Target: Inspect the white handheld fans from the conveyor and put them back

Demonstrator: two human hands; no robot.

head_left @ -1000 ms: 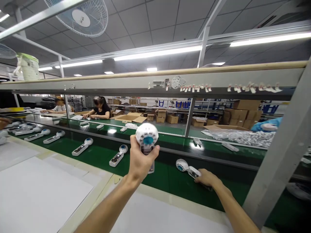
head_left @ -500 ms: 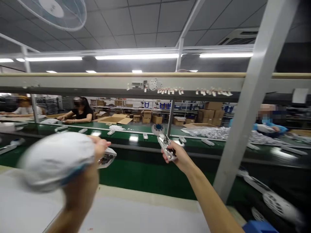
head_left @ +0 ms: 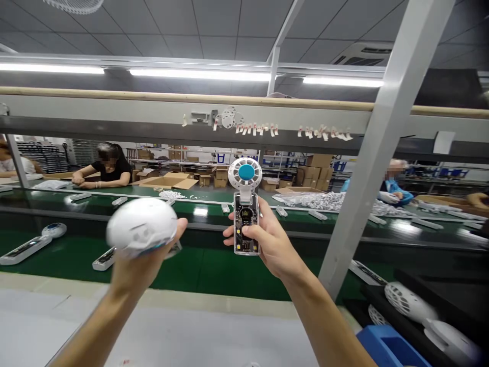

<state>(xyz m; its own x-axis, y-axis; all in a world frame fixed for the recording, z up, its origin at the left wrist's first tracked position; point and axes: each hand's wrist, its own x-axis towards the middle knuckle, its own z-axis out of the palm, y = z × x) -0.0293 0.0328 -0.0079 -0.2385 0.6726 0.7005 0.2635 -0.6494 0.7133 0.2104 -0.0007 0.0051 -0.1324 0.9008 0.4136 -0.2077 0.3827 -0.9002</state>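
In my right hand is a small handheld fan with a white round head and a blue hub. It stands upright, its clear-fronted handle showing a dark circuit board, and my thumb presses on the front of the board. My left hand is closed around a second handheld fan, smeared by motion. Its rounded white head faces me and hides most of the handle and my fingers. Both hands are raised above the green conveyor belt.
More fans lie on the belt at left. A slanted metal post stands right of my right arm. Fan parts and a blue bin are at lower right. Co-workers sit across the line, near white parts.
The fan in my right hand has turned from tilted to upright, and its display shows digits. The left fan has moved right and farther from me. My view has tilted downward.
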